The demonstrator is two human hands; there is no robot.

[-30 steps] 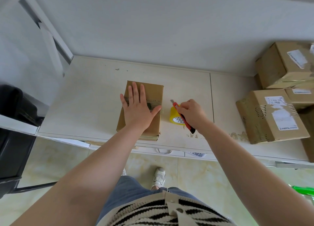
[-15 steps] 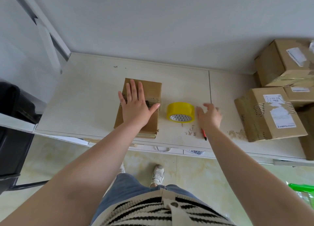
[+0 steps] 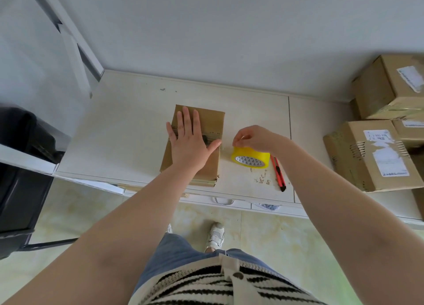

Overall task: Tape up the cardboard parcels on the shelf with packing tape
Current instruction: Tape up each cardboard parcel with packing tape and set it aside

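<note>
Centre of frame: your left hand (image 3: 191, 141) lies flat, fingers straight, on the parcel (image 3: 206, 121). Your right hand (image 3: 254, 138) pinches at the tape roll (image 3: 251, 159), just right of the parcel, beside the knife (image 3: 278, 172).

This looks like a small parcel storeroom or packing corner rather than a home room. Labelled cardboard boxes (image 3: 376, 153) are stacked at the right end of a pale, scuffed shelf (image 3: 114, 130) set against a bare white wall (image 3: 206, 33). A roll of yellow packing tape (image 3: 251, 159) and a red utility knife (image 3: 278, 172) lie near the shelf's front edge, above a marbled tile floor (image 3: 270, 233).
</note>
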